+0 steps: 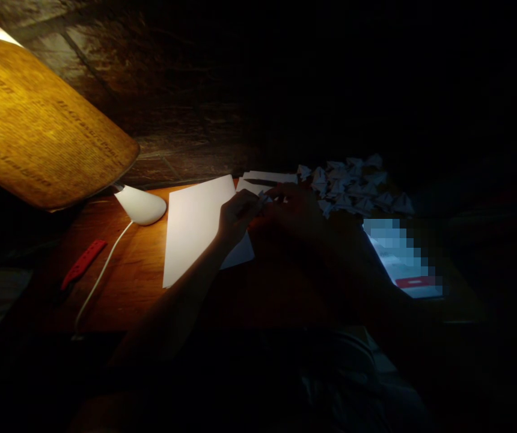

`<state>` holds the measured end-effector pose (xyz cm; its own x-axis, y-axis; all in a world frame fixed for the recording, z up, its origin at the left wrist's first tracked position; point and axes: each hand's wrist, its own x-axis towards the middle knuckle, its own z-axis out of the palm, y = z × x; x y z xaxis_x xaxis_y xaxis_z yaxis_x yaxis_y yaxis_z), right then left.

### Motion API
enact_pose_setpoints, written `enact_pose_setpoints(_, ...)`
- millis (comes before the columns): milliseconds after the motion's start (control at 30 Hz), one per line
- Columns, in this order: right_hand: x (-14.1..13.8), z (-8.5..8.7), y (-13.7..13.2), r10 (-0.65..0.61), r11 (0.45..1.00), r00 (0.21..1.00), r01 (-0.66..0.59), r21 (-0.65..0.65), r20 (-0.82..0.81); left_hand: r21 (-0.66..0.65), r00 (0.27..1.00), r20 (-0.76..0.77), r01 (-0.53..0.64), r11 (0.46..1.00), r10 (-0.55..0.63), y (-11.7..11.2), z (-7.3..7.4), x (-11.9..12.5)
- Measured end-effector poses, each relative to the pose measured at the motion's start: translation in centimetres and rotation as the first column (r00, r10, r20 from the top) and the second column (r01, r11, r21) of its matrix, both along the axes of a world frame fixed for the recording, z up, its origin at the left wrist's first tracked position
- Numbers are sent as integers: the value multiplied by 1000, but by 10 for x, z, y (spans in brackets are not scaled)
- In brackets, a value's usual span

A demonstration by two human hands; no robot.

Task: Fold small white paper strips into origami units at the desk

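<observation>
My left hand (235,218) is closed, its fingers pinching a small folded piece of white paper (264,196). From the other side my right hand (297,210) meets it, mostly in shadow, with its fingertips at the same paper. Below my left hand and forearm lies a large white paper sheet (195,231). Just behind the hands are more white sheets (281,177) with a long, dark, thin object (261,181) across them. To the right of my right hand, several small folded paper pieces (342,183) are gathered in a group.
A lamp with a printed yellow shade (51,120) and white base (143,207) stands at the left of the wooden table (150,264). Its white cord (105,264) runs to the front edge, beside a red handle-like object (85,261). A lit screen (400,258) lies at right.
</observation>
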<state>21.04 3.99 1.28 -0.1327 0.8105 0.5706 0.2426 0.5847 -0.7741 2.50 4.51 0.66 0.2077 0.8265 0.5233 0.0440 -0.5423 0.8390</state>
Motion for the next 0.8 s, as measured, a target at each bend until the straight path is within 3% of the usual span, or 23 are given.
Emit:
enact_pose_setpoints(267, -5, 1, -3, -71, 997, 997, 70, 37, 25, -11, 1000, 22, -18, 1000, 18, 1, -2, 2)
enact_pose_setpoints(800, -9, -8, 0, -70, 998, 997, 70, -2, -34, 72, 998, -32, -56, 996, 58, 8, -10, 0)
